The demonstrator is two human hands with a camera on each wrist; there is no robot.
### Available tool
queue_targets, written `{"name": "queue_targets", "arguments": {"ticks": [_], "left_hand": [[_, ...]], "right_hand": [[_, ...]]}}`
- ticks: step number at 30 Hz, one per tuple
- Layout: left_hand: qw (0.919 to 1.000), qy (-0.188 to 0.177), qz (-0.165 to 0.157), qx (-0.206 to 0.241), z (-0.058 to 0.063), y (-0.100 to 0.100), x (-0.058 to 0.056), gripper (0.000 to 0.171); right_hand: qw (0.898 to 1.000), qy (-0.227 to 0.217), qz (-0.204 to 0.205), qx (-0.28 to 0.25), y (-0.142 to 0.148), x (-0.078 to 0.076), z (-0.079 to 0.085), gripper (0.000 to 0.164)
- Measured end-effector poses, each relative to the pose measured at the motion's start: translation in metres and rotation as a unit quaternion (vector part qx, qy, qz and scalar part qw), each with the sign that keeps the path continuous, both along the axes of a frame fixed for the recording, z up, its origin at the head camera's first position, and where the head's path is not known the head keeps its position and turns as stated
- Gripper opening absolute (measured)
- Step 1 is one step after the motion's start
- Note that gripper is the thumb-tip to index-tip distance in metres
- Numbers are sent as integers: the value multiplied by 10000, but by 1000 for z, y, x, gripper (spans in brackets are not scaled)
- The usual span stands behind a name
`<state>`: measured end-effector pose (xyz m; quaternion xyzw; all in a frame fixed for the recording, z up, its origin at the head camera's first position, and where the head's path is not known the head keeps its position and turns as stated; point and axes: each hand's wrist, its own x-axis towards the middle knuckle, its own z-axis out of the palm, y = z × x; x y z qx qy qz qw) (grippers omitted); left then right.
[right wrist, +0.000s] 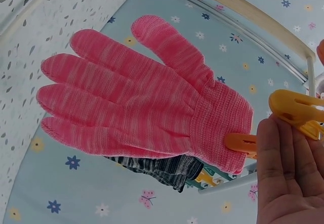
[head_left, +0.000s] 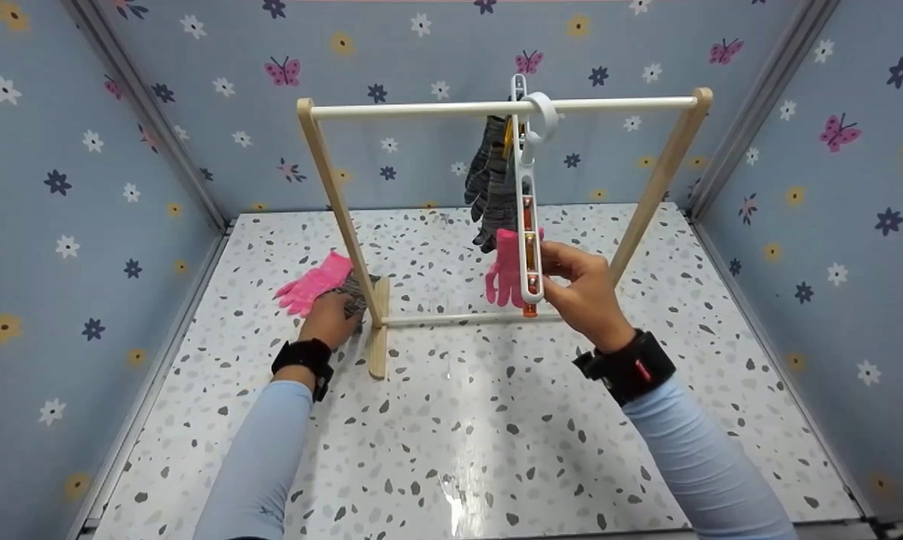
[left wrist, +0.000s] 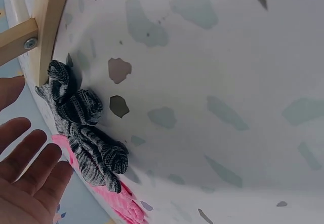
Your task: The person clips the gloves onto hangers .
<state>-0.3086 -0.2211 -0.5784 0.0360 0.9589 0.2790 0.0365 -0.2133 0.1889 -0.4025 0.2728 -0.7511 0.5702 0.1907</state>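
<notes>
My left hand (head_left: 330, 319) reaches down by the left foot of the rack, over a crumpled grey-black knit glove (left wrist: 86, 125). In the left wrist view its fingers are spread straight beside that glove. A pink glove (head_left: 313, 283) lies beneath and behind it. My right hand (head_left: 583, 292) is at the near end of a white clip hanger (head_left: 526, 187), its straight fingers touching a yellow clip (right wrist: 293, 106). Beside them a pink glove (right wrist: 131, 97) hangs by its cuff from an orange clip (right wrist: 240, 142). Grey-black gloves (head_left: 496, 180) hang farther back on the hanger.
The hanger's hook (head_left: 545, 116) loops over the white top rod (head_left: 421, 110) of a wooden rack. Its wooden posts (head_left: 658, 180) stand on a speckled tabletop (head_left: 451, 420). Flower-patterned panels (head_left: 391, 67) enclose the back and sides.
</notes>
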Motion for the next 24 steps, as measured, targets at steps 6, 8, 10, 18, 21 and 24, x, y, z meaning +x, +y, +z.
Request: {"name": "queue_targets", "arguments": {"ticks": [6,8,10,18,21,24], "left_hand": [[9988,-310,-141,-340,-5,-1,-1,50],[9980,-452,-174,-416,-7,-3,-1,52],[9970,-545,-214,-502,-10,-5,-1,53],[9953,-666,-236,-663,-12,-8,4,49],[9953,-612,-265,-709,-14,-9,3,42],[9944,-602,-309,-815,-15,-11,3,31]], "right_hand": [[10000,-45,-63,27,1,-1,0,32],[9999,-60,-73,45,1,-1,0,32],[9999,-67,-77,40,1,-1,0,32],[10000,-61,-47,42,2,-1,1,30],[9999,-72,-77,41,1,-1,1,30],[10000,-28,-75,24,1,0,1,30]]}}
